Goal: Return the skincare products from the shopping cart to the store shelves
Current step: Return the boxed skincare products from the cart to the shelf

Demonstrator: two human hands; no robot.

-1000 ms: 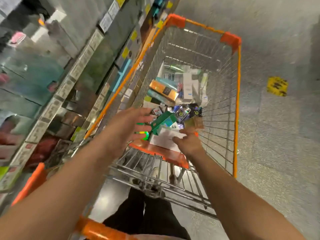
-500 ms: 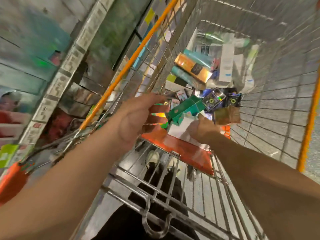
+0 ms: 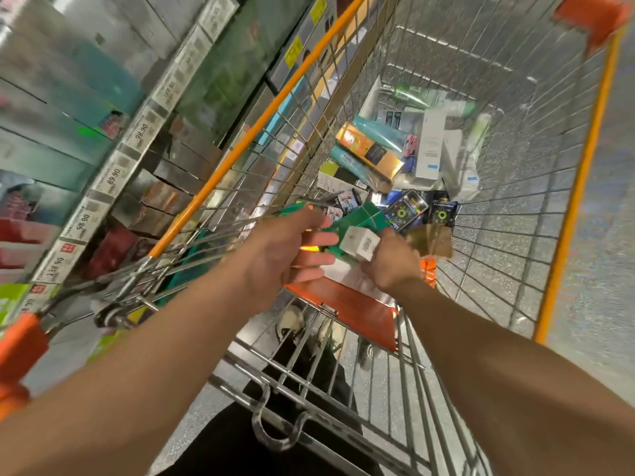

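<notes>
both hands over the near end of the shopping cart (image 3: 570, 214), above the orange child-seat flap (image 3: 347, 304). right hand (image 3: 388, 262) grips a small white box (image 3: 360, 242), fingers curled round it, box lifted clear of the pile. left hand (image 3: 285, 249) has fingers out fairly straight, reaching toward a green box (image 3: 357, 218) just behind the white one; cannot tell if it touches. rest of the skincare products (image 3: 395, 156) lie jumbled on the cart floor: orange box (image 3: 369, 149), tall white box (image 3: 429, 142), 2 dark holographic packs (image 3: 405, 209). store shelves (image 3: 113, 173) run along the left side of the cart, price tags on the edges, boxed stock blurred.
</notes>
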